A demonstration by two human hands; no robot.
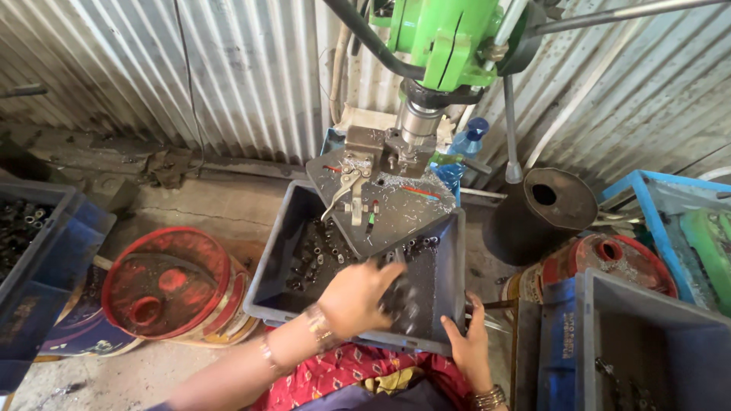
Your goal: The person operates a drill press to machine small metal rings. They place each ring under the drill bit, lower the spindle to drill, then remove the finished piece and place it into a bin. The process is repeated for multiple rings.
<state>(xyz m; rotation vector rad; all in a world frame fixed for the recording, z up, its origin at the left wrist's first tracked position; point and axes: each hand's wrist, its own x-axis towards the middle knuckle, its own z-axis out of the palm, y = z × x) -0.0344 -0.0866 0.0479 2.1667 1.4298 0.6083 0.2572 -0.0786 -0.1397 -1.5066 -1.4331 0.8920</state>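
Where the grey crate (pixel 285 259) sits under the green drill press (pixel 449 42), small dark metal parts (pixel 316 255) are scattered over its floor, mostly toward the left and far side. The left hand (pixel 358 297) is reached into the crate from the near edge, its fingers curled down over a dark clump of parts (pixel 400 293); the clump is blurred, so how firmly it is gripped cannot be told. The right hand (pixel 468 346) is laid on the crate's near right rim, fingers spread and slightly bent, with the thumb pressed against the wall; nothing is held in it. Bangles are worn on both wrists.

Above the crate, a metal plate (pixel 396 217) strewn with bright shavings is mounted beneath the drill's spindle, and a clamp with a lever (pixel 346 190) is fixed on it.

To the left, a red drum (pixel 171 281) is stood on the floor, with a blue crate (pixel 46 266) of more parts beyond it. To the right, a black can (pixel 541 213), another red drum (pixel 617 259) and a second grey crate (pixel 647 335) are placed. Corrugated metal sheeting (pixel 228 76) is seen behind.
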